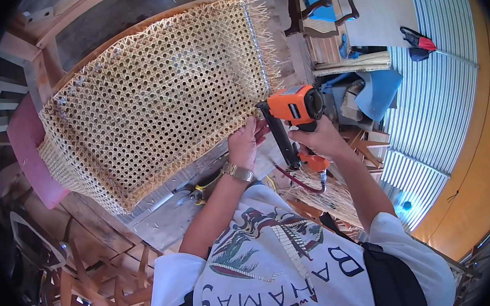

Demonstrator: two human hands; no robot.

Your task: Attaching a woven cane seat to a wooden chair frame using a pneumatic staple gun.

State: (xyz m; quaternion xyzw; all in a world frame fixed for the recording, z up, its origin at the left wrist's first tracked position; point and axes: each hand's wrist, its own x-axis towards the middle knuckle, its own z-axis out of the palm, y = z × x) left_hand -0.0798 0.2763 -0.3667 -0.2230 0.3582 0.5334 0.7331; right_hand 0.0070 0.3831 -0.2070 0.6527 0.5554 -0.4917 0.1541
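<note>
Woven cane webbing (157, 97), pale straw in colour with an open hexagonal mesh, covers a wooden frame (92, 43) and fills the upper left and centre of the frame; loose strand ends bristle along its right edge and its lower edge. An orange and black pneumatic stapler (295, 114) sits at the centre right of the frame, its nose set against the right edge of the webbing. The right hand (318, 137) is wrapped around the stapler's handle with the fingers closed in a firm grip, just right of centre. A dark red air hose (300, 183) leaves the base of the handle and curves down below the hand. The left hand (244, 142) lies just left of the stapler, at the lower right corner of the webbing; its fingers are extended and rest flat on the cane edge, clasping nothing, and it bears a metal wristwatch (238, 171) at the wrist. Both forearms enter from the lower centre, above a white printed shirt (282, 271) crossed by a black strap (395, 291). Yellow-handled pliers (204, 190) lie on the bench below the webbing. A corrugated metal wall (432, 110) occupies the upper right, with stacked wooden parts and blue sheeting (376, 88) beside it.
</note>
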